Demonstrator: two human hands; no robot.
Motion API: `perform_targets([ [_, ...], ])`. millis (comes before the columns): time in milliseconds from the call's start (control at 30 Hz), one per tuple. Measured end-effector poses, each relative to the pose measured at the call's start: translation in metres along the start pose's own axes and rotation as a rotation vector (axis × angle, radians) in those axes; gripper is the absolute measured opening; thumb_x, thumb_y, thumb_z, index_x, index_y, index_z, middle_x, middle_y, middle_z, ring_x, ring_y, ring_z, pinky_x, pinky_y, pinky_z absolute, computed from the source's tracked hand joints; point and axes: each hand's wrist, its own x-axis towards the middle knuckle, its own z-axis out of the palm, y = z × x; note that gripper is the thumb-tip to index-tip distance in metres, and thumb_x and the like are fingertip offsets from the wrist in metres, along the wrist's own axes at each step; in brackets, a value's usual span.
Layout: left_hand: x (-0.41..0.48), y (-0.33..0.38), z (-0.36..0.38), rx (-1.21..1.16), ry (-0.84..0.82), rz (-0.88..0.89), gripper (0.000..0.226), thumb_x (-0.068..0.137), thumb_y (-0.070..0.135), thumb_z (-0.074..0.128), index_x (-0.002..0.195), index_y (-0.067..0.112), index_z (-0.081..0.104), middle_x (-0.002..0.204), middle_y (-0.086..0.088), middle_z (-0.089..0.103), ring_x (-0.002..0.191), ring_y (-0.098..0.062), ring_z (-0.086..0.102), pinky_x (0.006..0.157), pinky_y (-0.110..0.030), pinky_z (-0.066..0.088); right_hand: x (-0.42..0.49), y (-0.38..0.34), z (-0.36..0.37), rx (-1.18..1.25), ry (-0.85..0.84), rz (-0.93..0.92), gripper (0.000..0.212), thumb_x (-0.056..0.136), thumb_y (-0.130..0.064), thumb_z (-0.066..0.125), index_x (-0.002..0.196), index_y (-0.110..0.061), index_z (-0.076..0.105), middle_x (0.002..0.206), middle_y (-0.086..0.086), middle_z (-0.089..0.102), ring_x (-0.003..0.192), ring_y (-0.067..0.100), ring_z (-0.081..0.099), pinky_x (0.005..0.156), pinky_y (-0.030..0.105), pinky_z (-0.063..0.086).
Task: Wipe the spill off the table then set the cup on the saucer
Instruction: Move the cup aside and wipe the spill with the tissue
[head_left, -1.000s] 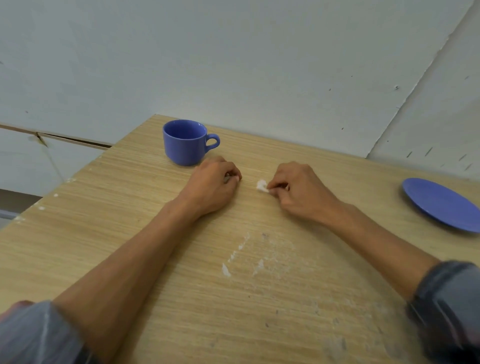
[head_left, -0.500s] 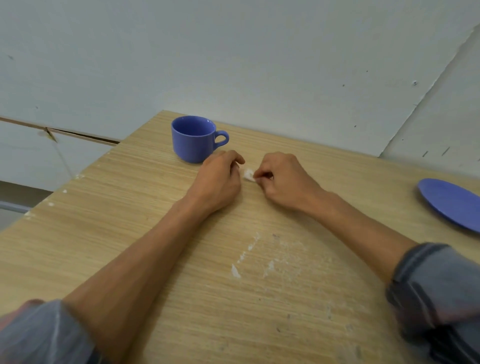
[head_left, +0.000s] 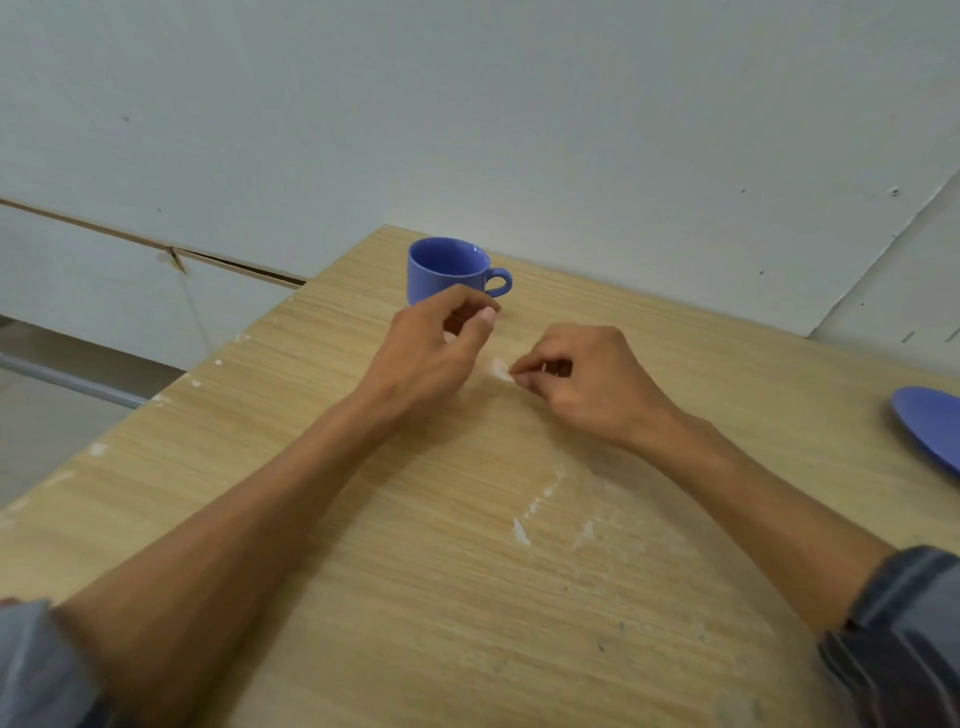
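Right hand (head_left: 582, 382) pinches a small white scrap (head_left: 500, 368) at its fingertips, pressed to the counter (head_left: 311, 467), probably as the wiper. Left hand (head_left: 436, 345) hovers loosely curled and empty just in front of the cup (head_left: 447, 267), likely staged for the lift. Cup: blue, upright, handle right. Saucer (head_left: 930, 428) is well apart at the right edge. White smears (head_left: 540, 506) remain nearer the body.

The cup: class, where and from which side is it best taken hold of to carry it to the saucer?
Probably by the handle, coming from the cup's right. The cup stands upright with its loop handle pointing right, towards the saucer. The left hand is nearest but on the handle-free side, so the right hand suits better.
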Motion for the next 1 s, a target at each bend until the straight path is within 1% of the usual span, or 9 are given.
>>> perform_targets([
  [67,-0.003,0.003,-0.011,-0.119,-0.078,-0.052,0.024,0.093,0.037,0.055,0.110,0.024,0.065,0.102,0.005,0.069,0.093,-0.010,0.067,0.078,-0.023,0.053,0.010,-0.011,0.002,0.165,0.095,0.070,0.009,0.078,-0.014,0.073,0.085,-0.018,0.077,0.075,-0.012,0.067,0.066,-0.002,0.058,0.063,0.007,0.041],
  [167,-0.005,0.009,-0.013,-0.402,-0.042,-0.154,0.029,0.093,0.024,0.060,0.121,0.013,0.059,0.106,-0.008,0.070,0.092,-0.015,0.071,0.079,-0.026,0.057,0.018,-0.023,0.006,0.418,0.170,0.163,0.008,0.082,-0.017,0.071,0.088,-0.020,0.076,0.080,-0.010,0.073,0.067,-0.004,0.062,0.065,0.013,0.047],
  [267,-0.005,0.011,-0.010,-0.670,0.051,-0.242,0.029,0.088,0.012,0.067,0.115,0.004,0.060,0.107,-0.019,0.069,0.094,-0.024,0.072,0.090,-0.033,0.055,0.019,-0.030,0.014,0.441,0.319,0.184,0.007,0.082,-0.019,0.070,0.085,-0.023,0.075,0.083,-0.007,0.073,0.070,0.000,0.063,0.066,0.013,0.049],
  [367,-0.006,0.010,-0.011,-0.682,0.051,-0.268,0.021,0.086,0.009,0.068,0.104,-0.002,0.065,0.101,-0.019,0.072,0.094,-0.023,0.072,0.090,-0.031,0.055,0.017,-0.036,0.022,0.371,0.356,0.148,0.008,0.082,-0.021,0.071,0.088,-0.022,0.075,0.088,-0.005,0.071,0.071,0.005,0.062,0.064,0.010,0.046],
  [533,0.007,0.007,-0.054,-0.397,0.013,-0.308,0.008,0.087,0.009,0.066,0.091,0.014,0.070,0.082,-0.001,0.074,0.079,-0.014,0.070,0.084,-0.032,0.054,0.008,-0.034,0.020,0.316,0.340,0.104,0.018,0.086,-0.020,0.065,0.102,-0.023,0.072,0.093,-0.007,0.067,0.073,0.002,0.058,0.065,0.006,0.041],
  [733,0.022,-0.012,-0.100,0.196,-0.153,-0.368,0.024,0.085,0.012,0.067,0.109,0.012,0.066,0.091,-0.007,0.072,0.079,-0.016,0.066,0.076,-0.026,0.052,-0.006,-0.003,0.012,0.330,0.273,0.229,0.023,0.087,-0.015,0.060,0.107,-0.023,0.070,0.080,-0.016,0.063,0.064,0.000,0.053,0.061,0.004,0.040],
  [833,0.030,-0.016,-0.092,0.429,-0.192,-0.365,0.016,0.080,0.019,0.074,0.094,0.017,0.067,0.083,-0.001,0.070,0.079,-0.017,0.066,0.082,-0.036,0.054,-0.007,0.002,0.012,0.324,0.251,0.247,0.026,0.087,-0.014,0.059,0.110,-0.024,0.068,0.078,-0.016,0.062,0.062,0.001,0.051,0.059,0.003,0.039],
  [900,0.033,-0.015,-0.088,0.521,-0.183,-0.318,0.010,0.078,0.020,0.076,0.087,0.019,0.071,0.083,0.002,0.070,0.078,-0.013,0.063,0.073,-0.027,0.051,-0.007,0.003,0.013,0.330,0.246,0.242,0.027,0.087,-0.014,0.059,0.111,-0.024,0.067,0.080,-0.016,0.061,0.063,0.001,0.050,0.059,0.003,0.039],
  [1000,0.035,-0.012,-0.079,0.600,-0.117,-0.250,0.015,0.079,0.012,0.075,0.093,0.015,0.073,0.085,0.000,0.069,0.084,-0.010,0.059,0.066,-0.017,0.041,-0.009,0.004,0.014,0.318,0.240,0.232,0.027,0.088,-0.012,0.059,0.111,-0.023,0.067,0.081,-0.015,0.062,0.062,0.002,0.050,0.059,0.002,0.039],
])
